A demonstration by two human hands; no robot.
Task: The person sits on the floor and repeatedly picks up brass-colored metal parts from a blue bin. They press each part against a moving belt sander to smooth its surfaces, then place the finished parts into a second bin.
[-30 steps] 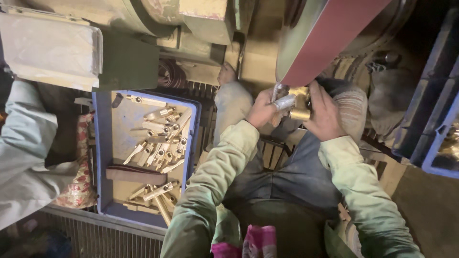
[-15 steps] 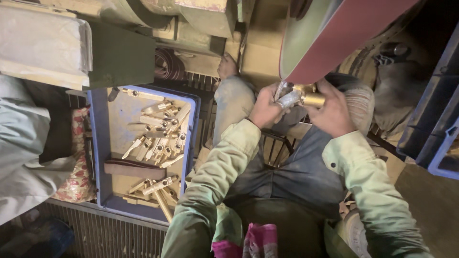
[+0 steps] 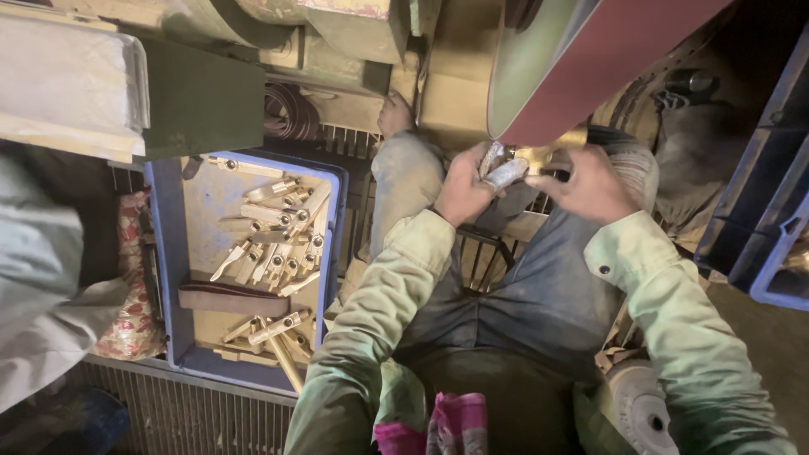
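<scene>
Here, in the head view, the person sat with both arms reaching forward in pale green sleeves. The left hand (image 3: pixel 462 187) was curled, with its fingers pinching one end of a small shiny metal part (image 3: pixel 506 171). The right hand (image 3: pixel 590 181) was curled too, gripping the other end, where the part looked more brass-coloured (that end was mostly hidden by the fingers). Both hands held the part up against the bottom edge of the red sanding belt (image 3: pixel 607 63), just above the person's knees in blue jeans (image 3: pixel 539 303). The two hands were close together, with only the part between them.

To the left, well apart from the hands, a blue tray (image 3: pixel 162 253) stood on the floor with many more metal pieces (image 3: pixel 278 240) lying in it. Another person's pale sleeve (image 3: pixel 38 295) showed at the far left edge.

Compared with the picture from half a second before, the hands had hardly moved. They kept the same grip on the part, and it stayed at the belt's lower edge. A full second before, the part had sat a little lower and further from the belt, so the hands had lifted it up since then. The tray looked the same throughout.
</scene>
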